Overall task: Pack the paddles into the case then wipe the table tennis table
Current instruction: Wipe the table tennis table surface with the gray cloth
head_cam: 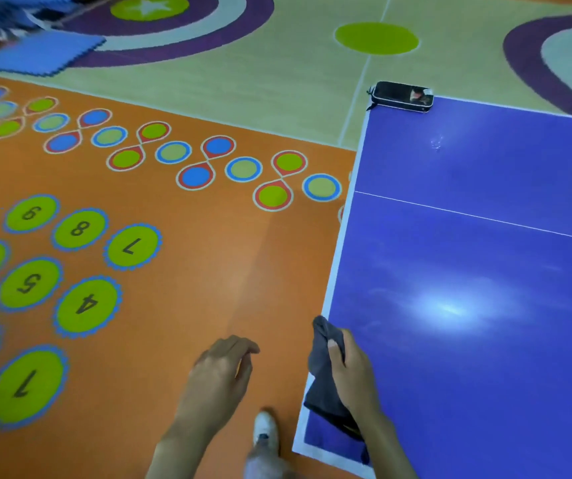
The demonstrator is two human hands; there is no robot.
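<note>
Orange floor [208, 236] borders the blue worktop [485, 271]. Your right hand [353, 371] pinches a grey cloth [322, 382] at the worktop's near edge; your left hand [222, 371] hangs loosely spread beside it. At the worktop's far corner lies the black case [402, 96].

one case [401, 96], one grey cloth [324, 378], one table [485, 271], two hands, one shoe [266, 431]

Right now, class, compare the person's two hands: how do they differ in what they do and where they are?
The right hand grips a dark cloth; the left hand holds nothing, fingers loosely curled. The right hand sits at the blue table edge; the left hand hangs over the orange floor. Both are bare.
</note>
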